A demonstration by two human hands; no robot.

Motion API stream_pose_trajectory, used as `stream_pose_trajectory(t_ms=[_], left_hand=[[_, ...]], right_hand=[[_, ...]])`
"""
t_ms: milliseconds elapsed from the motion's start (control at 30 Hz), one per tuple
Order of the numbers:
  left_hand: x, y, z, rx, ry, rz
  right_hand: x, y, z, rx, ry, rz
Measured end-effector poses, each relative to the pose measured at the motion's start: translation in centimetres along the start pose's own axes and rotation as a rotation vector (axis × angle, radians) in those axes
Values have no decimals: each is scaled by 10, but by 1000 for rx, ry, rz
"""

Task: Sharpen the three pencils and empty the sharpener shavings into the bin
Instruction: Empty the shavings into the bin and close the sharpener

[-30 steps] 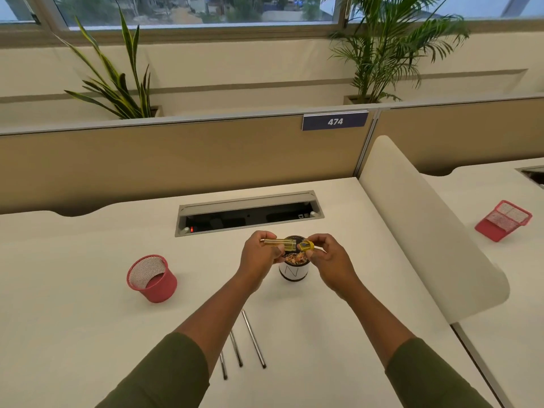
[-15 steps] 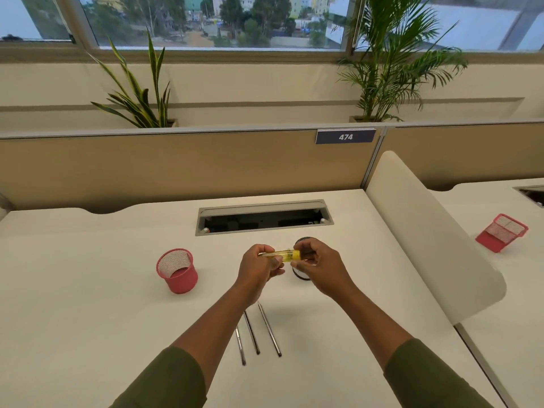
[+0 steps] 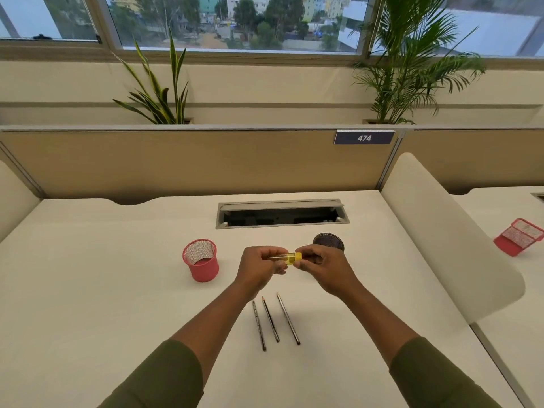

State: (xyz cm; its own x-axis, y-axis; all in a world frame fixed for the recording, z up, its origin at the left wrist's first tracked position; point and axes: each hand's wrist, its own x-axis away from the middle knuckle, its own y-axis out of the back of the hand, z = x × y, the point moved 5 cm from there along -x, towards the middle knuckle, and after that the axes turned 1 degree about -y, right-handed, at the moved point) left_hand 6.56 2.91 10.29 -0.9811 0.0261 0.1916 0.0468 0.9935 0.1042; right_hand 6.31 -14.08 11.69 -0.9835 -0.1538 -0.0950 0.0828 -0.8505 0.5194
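I hold a small yellow sharpener (image 3: 288, 257) with a clear case between both hands, above the desk. My left hand (image 3: 259, 267) grips the clear end and my right hand (image 3: 325, 267) grips the yellow end. Three dark pencils (image 3: 275, 320) lie side by side on the desk, near my forearms, tips pointing away. A small dark round bin (image 3: 328, 241) stands just behind my right hand, mostly hidden by it.
A red mesh cup (image 3: 201, 260) stands left of my hands. A cable slot (image 3: 281, 214) is set in the white desk (image 3: 88, 290) behind them. A white divider (image 3: 441, 231) bounds the right side, with a tipped red mesh holder (image 3: 519, 236) beyond.
The two sharpener parts, held apart over the bin a second ago, are now together. My hands have drawn back from above the bin, and the camera has tilted up.
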Motion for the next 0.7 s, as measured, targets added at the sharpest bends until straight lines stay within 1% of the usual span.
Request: stream_pose_trajectory(t_ms=[233, 400, 467, 600, 700], left_hand=[[7, 6, 1, -38, -117, -19], [11, 6, 9, -38, -132, -15], [11, 4, 12, -19, -113, -20], [15, -9, 13, 52, -133, 22], [17, -19, 18, 92, -114, 45]], right_hand=[[6, -11, 1, -14, -57, 13], [9, -16, -1, -51, -144, 40], [9, -20, -5, -126, -198, 25], [13, -34, -16, -338, -321, -133], [16, -43, -29, -400, -392, -267]])
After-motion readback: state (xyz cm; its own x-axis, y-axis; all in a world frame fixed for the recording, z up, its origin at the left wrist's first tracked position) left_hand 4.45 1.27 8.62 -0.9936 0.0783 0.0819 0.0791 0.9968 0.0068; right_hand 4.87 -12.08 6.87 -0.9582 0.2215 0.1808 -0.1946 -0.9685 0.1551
